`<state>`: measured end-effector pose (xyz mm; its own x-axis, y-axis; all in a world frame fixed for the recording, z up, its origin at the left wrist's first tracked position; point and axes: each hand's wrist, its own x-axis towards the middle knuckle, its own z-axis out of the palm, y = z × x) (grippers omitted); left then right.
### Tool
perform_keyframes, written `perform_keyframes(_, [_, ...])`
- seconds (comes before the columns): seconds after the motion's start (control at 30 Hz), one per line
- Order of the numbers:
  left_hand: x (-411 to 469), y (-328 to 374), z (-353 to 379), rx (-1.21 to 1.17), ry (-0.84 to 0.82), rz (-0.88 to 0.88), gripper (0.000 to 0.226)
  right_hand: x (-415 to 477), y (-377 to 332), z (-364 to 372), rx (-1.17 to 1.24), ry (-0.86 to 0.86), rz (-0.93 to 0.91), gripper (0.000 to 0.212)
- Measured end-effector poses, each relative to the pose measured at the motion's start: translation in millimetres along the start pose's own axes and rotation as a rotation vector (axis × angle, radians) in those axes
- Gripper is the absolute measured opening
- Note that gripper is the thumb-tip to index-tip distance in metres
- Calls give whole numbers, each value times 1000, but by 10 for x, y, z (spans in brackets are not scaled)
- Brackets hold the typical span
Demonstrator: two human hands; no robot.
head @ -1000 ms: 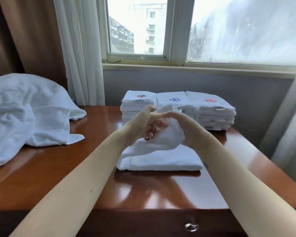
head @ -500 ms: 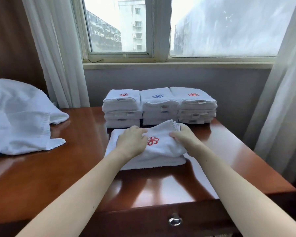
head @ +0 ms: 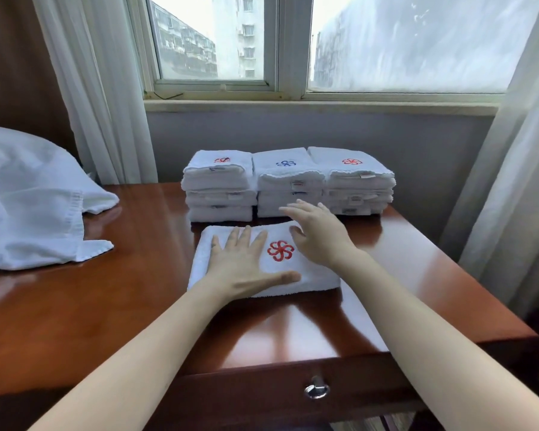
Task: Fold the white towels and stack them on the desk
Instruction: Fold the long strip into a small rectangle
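Observation:
A folded white towel [head: 311, 276] with a red flower emblem lies flat on the wooden desk [head: 137, 290], just in front of three stacks of folded towels [head: 288, 181]. My left hand [head: 243, 265] presses flat on the towel's left half, fingers straight and spread. My right hand [head: 319, 234] hovers over the towel's far right corner with fingers extended, holding nothing. The stacks stand side by side at the desk's back edge, with red, blue and red emblems on top.
A heap of unfolded white towels [head: 28, 206] lies at the desk's left. The wall and window sill [head: 293, 104] run behind the stacks, curtains [head: 100, 88] hang at both sides, and a drawer knob [head: 316, 388] sits below the front edge.
The towel's top flap, held up in both hands a second ago, now lies flat. Both hands have let go; the left presses flat and the right has lifted off the towel.

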<state>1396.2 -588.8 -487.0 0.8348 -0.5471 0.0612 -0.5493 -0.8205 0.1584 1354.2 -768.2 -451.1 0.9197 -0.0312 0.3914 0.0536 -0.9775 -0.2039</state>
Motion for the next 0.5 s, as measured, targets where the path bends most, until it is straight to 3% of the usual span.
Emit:
perform_keyframes(0.07, [1,-22,3,-10,1,18,135,-19,2,92,118,-165,69,42])
perform_keyframes(0.17, [-1,-60,-7,-32,-1,50,129,-64,64,173,256,-207,205,40])
perform_keyframes(0.37, [-11,-177,-63,-98,24,76,73,-132,-16,243,132,-217,241,41])
perform_keyframes(0.5, [-19,-297,-68,-106,41,13,57,-192,-108,178,69,-251,270,43])
